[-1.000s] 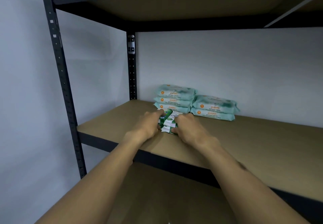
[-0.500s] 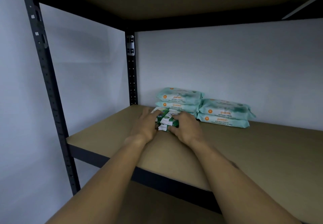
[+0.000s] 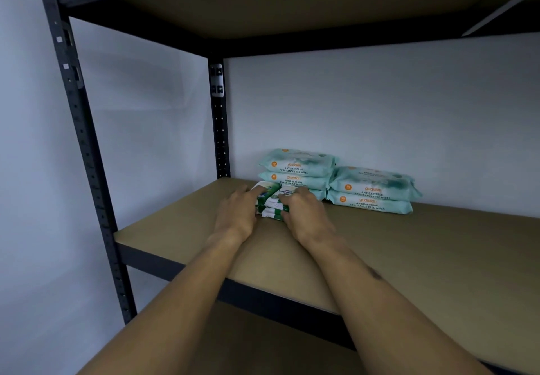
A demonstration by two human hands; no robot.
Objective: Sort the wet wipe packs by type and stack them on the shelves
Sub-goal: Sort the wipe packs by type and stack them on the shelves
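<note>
Two bare hands are gripping a small stack of green-and-white wet wipe packs (image 3: 273, 200) from either side. The left hand (image 3: 236, 214) is wrapping the stack's left end, its fingers lying over the top pack. The right hand (image 3: 306, 214) is clasping the right end, with fingers curled down over the top. The stack is sitting between the two hands on the brown fibreboard shelf (image 3: 423, 257), toward the back-left corner and well back from the front edge. Its far side is lying just in front of a taller pile of pale teal soft-plastic wipe packs (image 3: 296, 167), and whether they are touching cannot be told. This pile is standing against the white wall near the rear black metal upright (image 3: 219, 129). A lower pile of two pale teal packs (image 3: 374, 192) is lying just beside it on the right, also along the back edge. Both forearms are reaching in over the shelf's front edge, beside the front black metal upright (image 3: 84, 146).
</note>
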